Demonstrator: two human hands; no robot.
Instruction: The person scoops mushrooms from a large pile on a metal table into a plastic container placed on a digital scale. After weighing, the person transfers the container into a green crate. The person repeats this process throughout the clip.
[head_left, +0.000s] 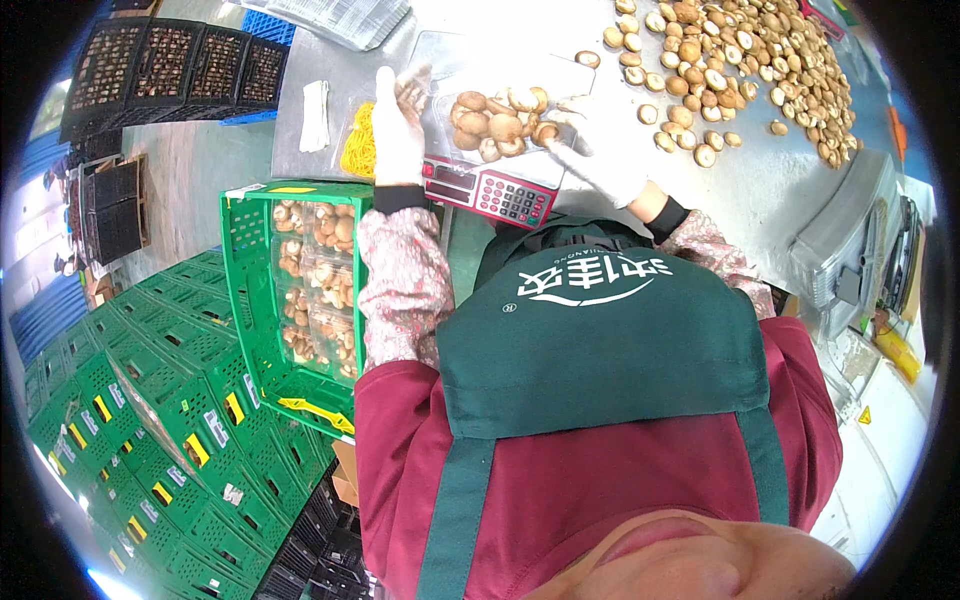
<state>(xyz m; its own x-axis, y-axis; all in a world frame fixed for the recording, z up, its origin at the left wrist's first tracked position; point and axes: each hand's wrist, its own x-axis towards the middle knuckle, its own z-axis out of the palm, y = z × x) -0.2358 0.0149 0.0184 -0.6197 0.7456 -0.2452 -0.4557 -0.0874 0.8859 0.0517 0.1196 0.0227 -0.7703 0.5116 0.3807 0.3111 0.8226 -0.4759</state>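
Observation:
Brown-capped mushrooms lie together in a clear plastic tray on a digital weighing scale with a red front and a keypad. My right hand, in a white glove, grips a mushroom by its stem at the tray's right side. My left hand, also gloved, is raised at the scale's left edge with its fingers apart and nothing visible in it. Beside that hand lies a bundle of yellow cords. Loose mushrooms are spread over the metal table to the right.
A green crate at the table's left holds clear trays of mushrooms. White cloth lies near the left table edge. Clear plastic trays are stacked at the top, more at the right. Green crates and black crates stand left.

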